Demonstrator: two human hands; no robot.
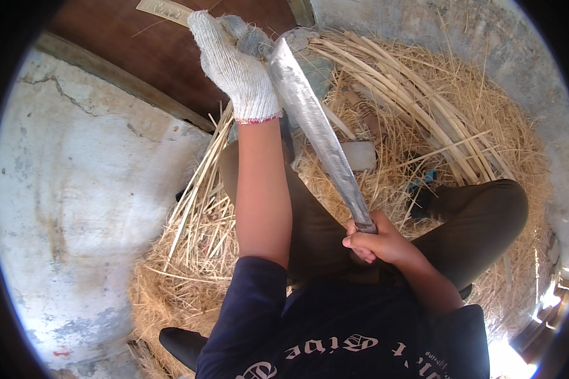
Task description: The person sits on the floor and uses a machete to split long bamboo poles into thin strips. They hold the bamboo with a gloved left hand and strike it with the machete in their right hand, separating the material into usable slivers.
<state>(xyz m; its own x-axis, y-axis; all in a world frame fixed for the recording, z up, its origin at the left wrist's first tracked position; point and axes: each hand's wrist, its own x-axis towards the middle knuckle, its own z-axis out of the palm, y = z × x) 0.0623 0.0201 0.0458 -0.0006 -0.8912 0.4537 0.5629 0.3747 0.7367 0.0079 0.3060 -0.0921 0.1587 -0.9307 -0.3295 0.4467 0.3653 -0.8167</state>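
My left hand, in a white knit glove with a red-edged cuff, is stretched far forward. Its fingers are closed around a flat, pale bamboo strip that juts out to the upper left. Bare and closed, my right hand grips the handle of a machete in front of my lap. The long grey blade slants up and to the left, its tip beside the glove; whether it touches the glove or strip I cannot tell. Something greyish beyond the glove is partly hidden.
Long bamboo strips lie in a bundle at the right, over heaped shavings. More thin strips are on the left. A pale block rests between my bent legs. Worn walls and a brown panel border the spot.
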